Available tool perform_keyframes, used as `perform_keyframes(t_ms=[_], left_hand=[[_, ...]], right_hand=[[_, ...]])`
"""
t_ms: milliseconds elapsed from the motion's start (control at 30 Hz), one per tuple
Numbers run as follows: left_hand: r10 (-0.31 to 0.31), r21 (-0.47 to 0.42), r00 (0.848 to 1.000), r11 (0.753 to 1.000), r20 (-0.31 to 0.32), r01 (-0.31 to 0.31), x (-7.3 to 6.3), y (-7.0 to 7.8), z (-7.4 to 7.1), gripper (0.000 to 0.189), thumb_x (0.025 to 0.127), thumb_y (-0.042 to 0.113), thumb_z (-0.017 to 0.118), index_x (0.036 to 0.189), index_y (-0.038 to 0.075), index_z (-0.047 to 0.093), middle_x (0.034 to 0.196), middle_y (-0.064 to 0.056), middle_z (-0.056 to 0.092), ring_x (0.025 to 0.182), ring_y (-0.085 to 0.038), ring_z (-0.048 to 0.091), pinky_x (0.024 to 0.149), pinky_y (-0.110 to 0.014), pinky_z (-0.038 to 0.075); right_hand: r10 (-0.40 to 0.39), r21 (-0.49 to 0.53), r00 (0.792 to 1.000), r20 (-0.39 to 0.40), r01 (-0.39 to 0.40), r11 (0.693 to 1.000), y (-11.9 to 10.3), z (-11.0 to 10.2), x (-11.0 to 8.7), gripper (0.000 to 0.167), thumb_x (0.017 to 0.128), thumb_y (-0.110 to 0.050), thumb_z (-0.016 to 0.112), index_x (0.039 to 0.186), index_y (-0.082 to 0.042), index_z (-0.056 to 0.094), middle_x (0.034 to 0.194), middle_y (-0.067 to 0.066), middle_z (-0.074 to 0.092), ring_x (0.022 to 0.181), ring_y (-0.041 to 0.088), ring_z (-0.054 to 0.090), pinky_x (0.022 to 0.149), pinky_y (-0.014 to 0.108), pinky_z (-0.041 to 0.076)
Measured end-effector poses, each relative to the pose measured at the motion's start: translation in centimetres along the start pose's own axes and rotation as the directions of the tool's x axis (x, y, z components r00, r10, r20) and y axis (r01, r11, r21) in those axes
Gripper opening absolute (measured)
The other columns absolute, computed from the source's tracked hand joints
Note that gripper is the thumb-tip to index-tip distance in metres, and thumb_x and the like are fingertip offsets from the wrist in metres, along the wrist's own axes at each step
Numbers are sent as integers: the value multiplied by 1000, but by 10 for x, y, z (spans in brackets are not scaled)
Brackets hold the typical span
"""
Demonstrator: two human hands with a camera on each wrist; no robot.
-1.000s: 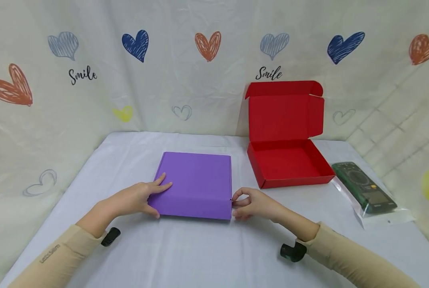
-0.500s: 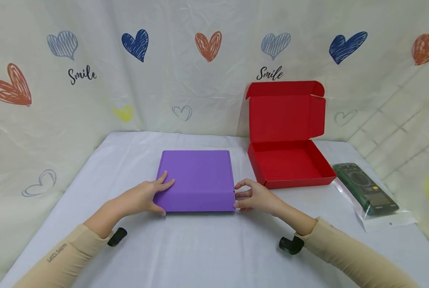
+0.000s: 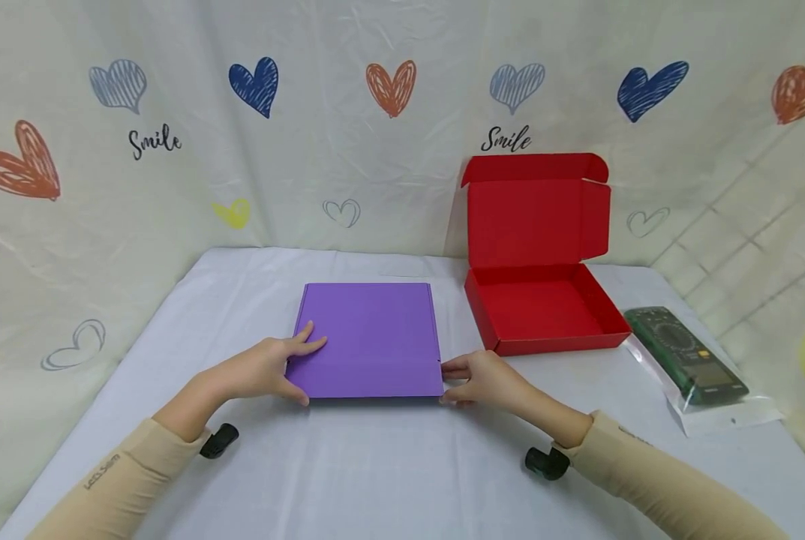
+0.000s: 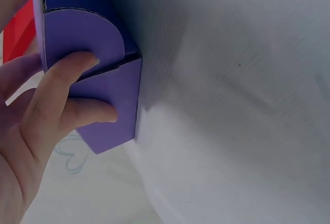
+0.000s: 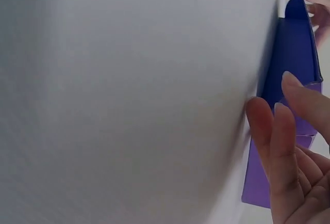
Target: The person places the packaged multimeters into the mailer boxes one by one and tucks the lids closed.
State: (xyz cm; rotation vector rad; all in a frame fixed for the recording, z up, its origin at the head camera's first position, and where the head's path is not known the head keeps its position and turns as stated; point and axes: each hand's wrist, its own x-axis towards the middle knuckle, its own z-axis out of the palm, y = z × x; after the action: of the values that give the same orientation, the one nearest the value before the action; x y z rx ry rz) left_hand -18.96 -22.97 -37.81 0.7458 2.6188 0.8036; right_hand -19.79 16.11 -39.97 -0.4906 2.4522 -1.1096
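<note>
Left hand (image 3: 267, 367) clamped on left side of purple mailer box (image 3: 368, 330), fingertip on rounded side tab (image 4: 85, 33); right hand (image 3: 485, 380) curled at right front corner, pinch uncertain; box on white tablecloth (image 3: 375, 480); step seemingly tab work, next calling for even two-sided guiding

Open red box (image 3: 537, 225); bagged multimeter (image 3: 687, 352) beside it; heart-print backdrop (image 3: 416, 165) behind.

A pale backdrop (image 3: 416, 172) with hearts (image 3: 254, 88) and 2 "Smile" prints (image 3: 155, 141) stands behind a white-covered table (image 3: 375, 472).
</note>
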Motion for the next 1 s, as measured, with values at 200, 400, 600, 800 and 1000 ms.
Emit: perform_keyframes(t_ms=[200,400,600,800,1000], left_hand=[[-15,-20,1000,1000,5,15,1,3,-2,97,75,25,93,155,4,43,163,-29,17,148,-45,26,114,-54,35],[-16,-24,1000,1000,2,16,0,4,-3,96,76,26,93,155,3,43,163,-30,17,147,-46,26,114,-56,34],[-1,-13,1000,1000,1,1,-2,1,-1,96,77,26,92,155,3,41,163,-30,16,147,-46,26,114,-56,33],[5,-84,1000,996,5,-5,-5,-6,-1,90,81,22,89,156,4,41,166,-24,12,148,-45,26,113,-54,37],[-3,-265,1000,964,13,7,-8,-12,1,78,88,11,81,156,3,41,170,-18,5,148,-43,28,114,-51,35]], right_hand=[[-36,-37,999,20,37,999,-1,-3,0,46,83,-14,87,119,9,72,101,12,77,65,15,73,65,26,57],[-70,-24,996,59,71,997,-2,-3,0,34,86,-13,83,112,8,75,93,8,78,64,17,72,63,27,56],[-55,-33,996,77,57,998,-2,-4,-1,43,87,-19,84,118,8,72,93,7,77,65,16,71,66,29,57],[-75,-62,993,90,81,995,-6,-6,-3,41,90,-27,81,117,2,75,79,1,74,63,17,69,67,32,56],[-93,-101,993,77,100,990,-5,-7,0,32,92,-25,79,112,0,77,82,0,75,63,16,68,66,31,55]])
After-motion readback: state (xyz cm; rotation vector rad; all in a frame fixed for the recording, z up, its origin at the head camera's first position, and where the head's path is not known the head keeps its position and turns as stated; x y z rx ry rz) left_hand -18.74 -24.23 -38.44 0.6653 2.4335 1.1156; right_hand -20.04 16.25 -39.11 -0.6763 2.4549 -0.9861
